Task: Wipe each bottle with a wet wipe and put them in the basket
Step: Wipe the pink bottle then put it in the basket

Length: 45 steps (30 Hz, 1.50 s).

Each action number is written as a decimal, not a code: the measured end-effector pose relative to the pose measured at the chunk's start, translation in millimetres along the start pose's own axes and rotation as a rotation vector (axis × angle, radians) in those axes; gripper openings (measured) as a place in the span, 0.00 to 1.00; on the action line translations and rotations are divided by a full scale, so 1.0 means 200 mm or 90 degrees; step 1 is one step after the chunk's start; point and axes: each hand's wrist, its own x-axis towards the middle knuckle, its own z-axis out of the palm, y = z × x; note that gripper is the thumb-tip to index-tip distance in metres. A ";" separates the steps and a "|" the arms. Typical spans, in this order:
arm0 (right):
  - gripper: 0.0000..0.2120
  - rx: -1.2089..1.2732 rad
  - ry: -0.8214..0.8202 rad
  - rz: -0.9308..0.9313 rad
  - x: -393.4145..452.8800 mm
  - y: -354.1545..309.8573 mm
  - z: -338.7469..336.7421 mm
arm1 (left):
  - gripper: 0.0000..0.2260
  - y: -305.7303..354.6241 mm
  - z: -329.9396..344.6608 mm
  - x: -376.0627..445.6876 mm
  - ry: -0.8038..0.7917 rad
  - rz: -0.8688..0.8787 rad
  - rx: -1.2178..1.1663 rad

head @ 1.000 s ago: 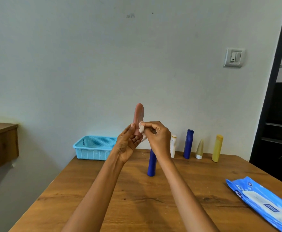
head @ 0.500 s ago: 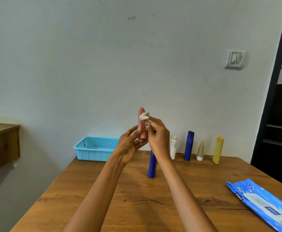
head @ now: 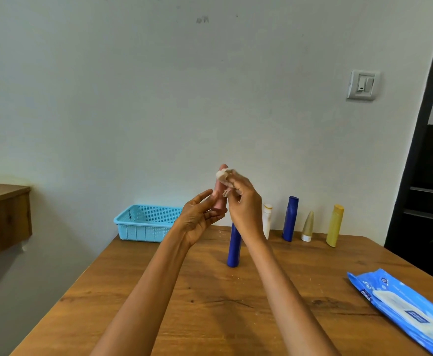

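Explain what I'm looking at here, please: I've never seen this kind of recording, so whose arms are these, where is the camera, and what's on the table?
There is no machine here. The picture comes from a wide-angle camera worn on a person's head, looking forward and down, so the two bare arms are that person's own.

The left hand holds a pink bottle upright in the air. The right hand pinches a crumpled wet wipe against the bottle's top, apparently wiping it.

On the wooden table stand five more bottles: a blue bottle nearest the person, partly behind the right wrist, and, along the wall, a white bottle, a dark blue bottle, a small beige bottle and a yellow bottle. A light blue basket sits at the far left corner; no bottle shows in it. A blue pack of wipes lies at the right.
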 end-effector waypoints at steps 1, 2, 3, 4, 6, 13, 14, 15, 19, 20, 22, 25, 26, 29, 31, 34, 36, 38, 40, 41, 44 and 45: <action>0.16 0.003 -0.019 -0.002 -0.01 0.00 0.00 | 0.25 0.00 -0.01 0.00 0.005 0.001 -0.003; 0.15 0.016 -0.033 0.000 -0.01 0.01 0.00 | 0.24 0.00 -0.02 0.00 0.011 0.003 -0.006; 0.12 0.027 -0.042 0.004 -0.02 0.02 0.00 | 0.24 0.00 -0.03 0.00 0.017 0.005 -0.009; 0.09 0.032 -0.047 0.013 -0.02 0.03 0.00 | 0.25 0.00 -0.04 0.00 0.023 0.006 -0.011; 0.04 0.018 -0.055 0.040 -0.02 0.05 0.00 | 0.27 0.01 -0.05 0.00 0.023 0.005 -0.006; 0.14 0.101 0.011 0.097 0.02 -0.02 -0.04 | 0.13 0.03 0.02 -0.02 -0.048 -0.010 -0.016; 0.15 0.099 -0.016 0.088 0.02 -0.03 -0.05 | 0.12 0.04 0.02 -0.02 -0.057 -0.011 -0.018; 0.16 0.096 -0.040 0.081 0.01 -0.04 -0.05 | 0.11 0.04 0.03 -0.02 -0.058 -0.011 -0.024; 0.11 0.096 -0.083 0.094 0.02 -0.06 -0.08 | 0.12 0.08 0.02 -0.03 -0.031 -0.008 -0.055; 0.10 0.088 -0.114 0.097 0.02 -0.05 -0.10 | 0.11 0.08 0.01 -0.03 -0.025 -0.009 -0.058; 0.08 0.086 -0.167 0.107 0.04 -0.05 -0.14 | 0.13 0.09 0.01 -0.03 -0.024 -0.020 -0.063; 0.15 0.133 -0.075 0.130 0.09 -0.04 -0.20 | 0.13 0.10 0.02 -0.03 -0.047 -0.047 -0.090; 0.17 0.143 -0.023 0.136 0.10 -0.03 -0.21 | 0.14 0.10 0.03 -0.03 -0.058 -0.057 -0.094; 0.14 0.092 0.055 0.125 0.11 -0.01 -0.21 | 0.15 0.08 0.05 -0.03 -0.081 -0.086 -0.101; 0.12 0.064 0.041 0.114 0.09 0.01 -0.17 | 0.14 0.07 0.06 -0.03 -0.076 -0.100 -0.099; 0.10 0.066 0.018 0.120 0.05 0.01 -0.10 | 0.13 0.07 0.08 -0.02 -0.052 -0.102 -0.108; 0.09 0.065 0.017 0.116 0.03 -0.01 -0.06 | 0.13 0.08 0.07 -0.01 -0.034 -0.093 -0.114; 0.08 0.042 -0.005 0.108 0.02 -0.03 -0.05 | 0.12 0.09 0.05 -0.01 -0.017 -0.077 -0.098; 0.04 0.025 -0.044 0.105 0.03 -0.03 -0.06 | 0.10 0.09 0.04 0.00 -0.003 -0.053 -0.081; 0.03 0.028 -0.046 0.108 0.04 -0.02 -0.06 | 0.10 0.09 0.04 -0.01 0.002 -0.043 -0.078; 0.04 0.047 0.023 0.103 0.03 -0.02 -0.06 | 0.10 0.07 0.06 -0.01 0.010 -0.033 -0.074; 0.06 0.054 0.033 0.094 0.03 -0.02 -0.06 | 0.10 0.06 0.06 -0.01 0.011 -0.038 -0.070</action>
